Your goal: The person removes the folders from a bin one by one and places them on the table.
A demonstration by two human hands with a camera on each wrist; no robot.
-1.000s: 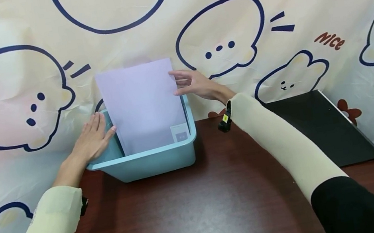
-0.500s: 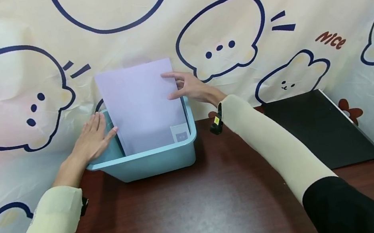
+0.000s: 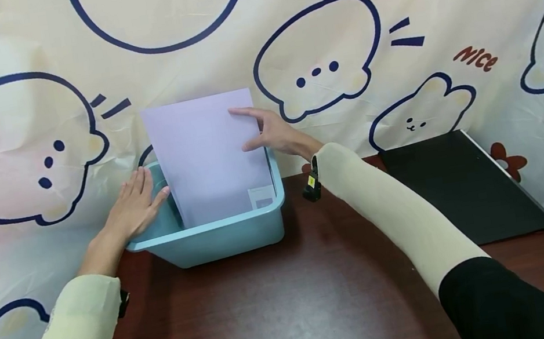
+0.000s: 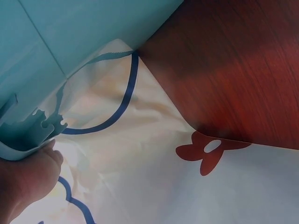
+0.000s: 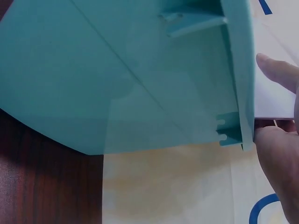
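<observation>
Mid-frame, our right hand (image 3: pixel 278 131) has edged over the lilac folder (image 3: pixel 207 161), likely steadying it, grip unclear; left hand (image 3: pixel 131 209) flat.

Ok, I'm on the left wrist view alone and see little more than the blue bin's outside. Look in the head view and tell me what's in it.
Observer: A flat lilac item is in the blue bin, its top sticking out.
Operator: Report on the right hand too.
Observer: The right hand is at the item's right edge, thumb and index finger in front of it.
</observation>
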